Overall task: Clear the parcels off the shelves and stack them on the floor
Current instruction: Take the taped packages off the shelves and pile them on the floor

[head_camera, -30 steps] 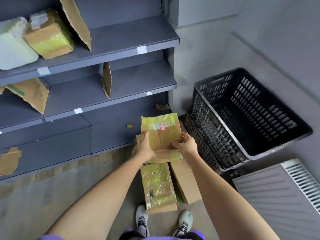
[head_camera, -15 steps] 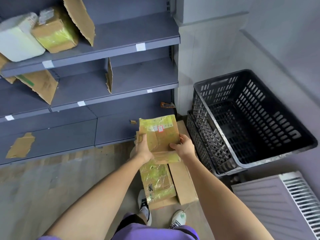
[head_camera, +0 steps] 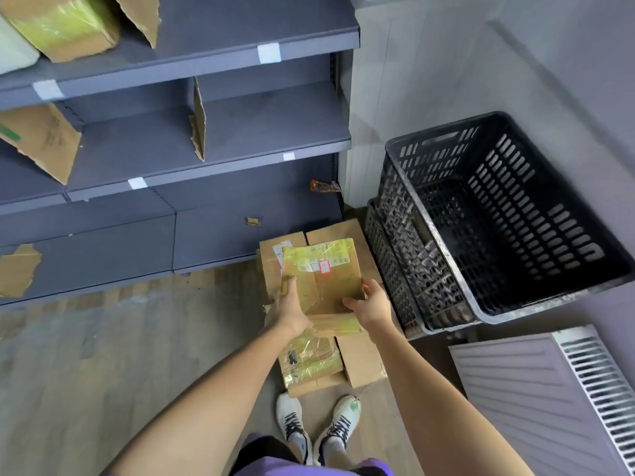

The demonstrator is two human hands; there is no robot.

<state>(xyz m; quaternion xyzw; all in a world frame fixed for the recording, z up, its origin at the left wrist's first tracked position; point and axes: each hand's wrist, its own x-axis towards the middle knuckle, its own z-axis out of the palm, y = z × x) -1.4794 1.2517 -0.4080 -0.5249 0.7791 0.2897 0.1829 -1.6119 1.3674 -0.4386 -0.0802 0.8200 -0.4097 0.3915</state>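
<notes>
A flat brown parcel (head_camera: pixel 323 276) wrapped in yellowish tape, with a red-framed label, hangs low over the floor pile. My left hand (head_camera: pixel 292 309) grips its left edge and my right hand (head_camera: pixel 372 305) grips its right edge. Below it lie several parcels on the wooden floor: a taped one (head_camera: pixel 309 365) near my shoes, a plain brown one (head_camera: pixel 360 362) to its right, and another (head_camera: pixel 271 266) behind. On the top shelf (head_camera: pixel 213 63) at the upper left sits a taped parcel (head_camera: pixel 65 25) beside a white one (head_camera: pixel 13 49).
Two nested black plastic crates (head_camera: pixel 508 214) stand right of the pile, against the wall. A grey radiator panel (head_camera: pixel 549 400) lies at the lower right. Torn cardboard dividers (head_camera: pixel 198 121) stand on the grey shelves. My shoes (head_camera: pixel 319 427) are just before the pile.
Both hands have lowered the taped parcel toward the pile on the floor, and my view has dropped closer to the floor. The grip on the parcel is unchanged.
</notes>
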